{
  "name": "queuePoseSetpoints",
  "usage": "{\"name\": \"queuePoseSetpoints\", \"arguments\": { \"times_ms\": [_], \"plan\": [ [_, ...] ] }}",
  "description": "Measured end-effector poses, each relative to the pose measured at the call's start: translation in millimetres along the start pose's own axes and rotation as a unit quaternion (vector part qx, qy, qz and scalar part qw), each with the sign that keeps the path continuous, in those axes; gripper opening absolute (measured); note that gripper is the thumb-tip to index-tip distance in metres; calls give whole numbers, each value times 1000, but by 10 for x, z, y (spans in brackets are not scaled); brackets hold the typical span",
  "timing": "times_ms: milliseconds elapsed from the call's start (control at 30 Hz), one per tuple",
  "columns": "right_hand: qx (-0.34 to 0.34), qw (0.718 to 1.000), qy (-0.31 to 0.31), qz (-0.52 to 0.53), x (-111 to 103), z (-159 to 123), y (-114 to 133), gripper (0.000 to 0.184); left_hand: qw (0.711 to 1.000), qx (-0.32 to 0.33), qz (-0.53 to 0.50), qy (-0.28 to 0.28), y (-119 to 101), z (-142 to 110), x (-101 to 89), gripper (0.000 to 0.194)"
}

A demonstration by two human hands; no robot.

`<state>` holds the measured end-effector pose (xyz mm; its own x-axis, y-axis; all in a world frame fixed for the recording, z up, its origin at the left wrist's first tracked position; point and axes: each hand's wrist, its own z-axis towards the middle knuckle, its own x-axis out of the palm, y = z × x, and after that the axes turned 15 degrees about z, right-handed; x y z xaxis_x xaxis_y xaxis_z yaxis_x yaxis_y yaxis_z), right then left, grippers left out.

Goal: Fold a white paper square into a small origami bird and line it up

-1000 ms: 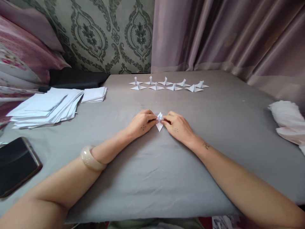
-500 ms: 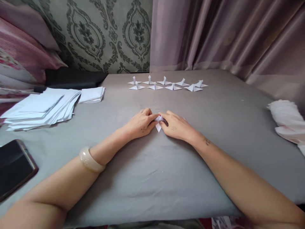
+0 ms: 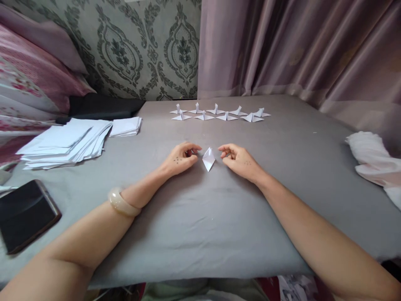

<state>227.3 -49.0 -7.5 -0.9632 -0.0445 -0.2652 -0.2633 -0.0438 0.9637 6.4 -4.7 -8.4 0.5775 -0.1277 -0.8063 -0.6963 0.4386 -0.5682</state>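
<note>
A small white folded paper [image 3: 209,160], diamond-shaped with a point toward me, lies on the grey cloth in front of me. My left hand [image 3: 183,157] is just left of it, thumb and fingers apart and holding nothing. On the other side, my right hand [image 3: 237,159] is likewise open, its fingers curved toward the paper with a gap between. Neither hand touches the paper. Farther back stand several white folded paper birds [image 3: 227,116] in two rows.
A pile of white paper sheets [image 3: 62,144] lies at the left, with a smaller paper stack [image 3: 125,126] beside it. Nearer is a dark phone [image 3: 29,215]. White fabric [image 3: 369,154] lies at the right edge of the grey cloth-covered table [image 3: 175,246]. Curtains hang behind.
Both hands have let go of the folded paper and drawn apart, left and right. The paper now lies alone on the cloth. The view has shifted slightly.
</note>
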Motion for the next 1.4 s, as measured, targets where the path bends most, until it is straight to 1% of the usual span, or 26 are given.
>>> {"name": "queuePoseSetpoints", "arguments": {
  "times_ms": [67,133,233,333,467,567,767,900,1067,1267,1400],
  "plan": [
    [10,998,-36,47,-3,5,-1,32,999,-25,-40,-26,-15,-1,-24,38],
    [17,995,-57,74,11,8,7,27,996,-33,-70,-41,-36,-5,-41,39],
    [29,993,-69,94,34,10,14,23,994,-27,-98,-39,-72,-13,-47,40],
    [31,992,-62,103,48,16,0,20,994,-16,-108,-27,-106,-17,-23,38],
    [0,994,-49,93,69,32,-35,17,990,-4,-144,-2,-151,6,46,40],
    [-9,996,-43,75,85,38,-45,15,986,5,-166,14,-193,38,104,41],
    [-17,998,-38,48,96,24,-10,13,977,-47,-201,52,-256,77,191,35],
    [-33,998,-35,44,109,10,27,10,969,-48,-238,44,-268,85,218,23],
    [-49,998,-33,27,147,20,24,14,969,-67,-235,34,-288,68,217,19],
    [-56,998,-34,6,179,45,-11,16,977,-59,-206,21,-283,54,225,17],
    [-59,998,-38,5,187,38,13,15,979,-57,-197,22,-282,57,226,16]
  ]
}}
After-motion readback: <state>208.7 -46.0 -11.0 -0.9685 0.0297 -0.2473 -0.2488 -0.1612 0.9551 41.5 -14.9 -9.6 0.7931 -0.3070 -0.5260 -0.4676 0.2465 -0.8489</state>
